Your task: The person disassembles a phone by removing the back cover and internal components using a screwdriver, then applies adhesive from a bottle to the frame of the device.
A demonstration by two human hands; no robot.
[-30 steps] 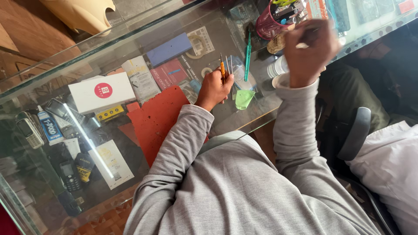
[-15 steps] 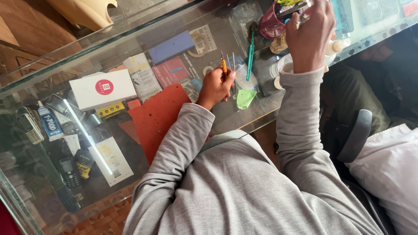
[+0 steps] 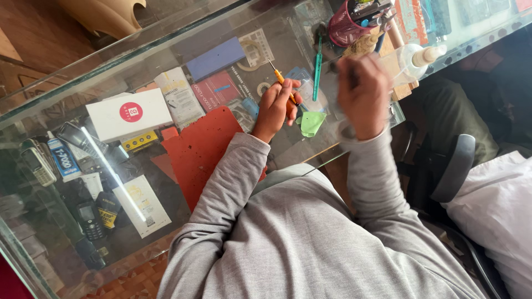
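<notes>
Glossy glass counter (image 3: 166,50); matt red mat (image 3: 199,152); soft grey cloth sleeve (image 3: 221,188).

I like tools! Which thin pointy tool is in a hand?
The orange-handled thin tool, pinched in the left hand. The teal-handled thin tool lies loose on the glass.

A: Daylight, fairly bright. Long white glare streak on the glass counter (image 3: 66,232), lower left of frame.
B: Right hand (image 3: 363,97) motion-blurred, upper centre; the rest sharp.
</notes>
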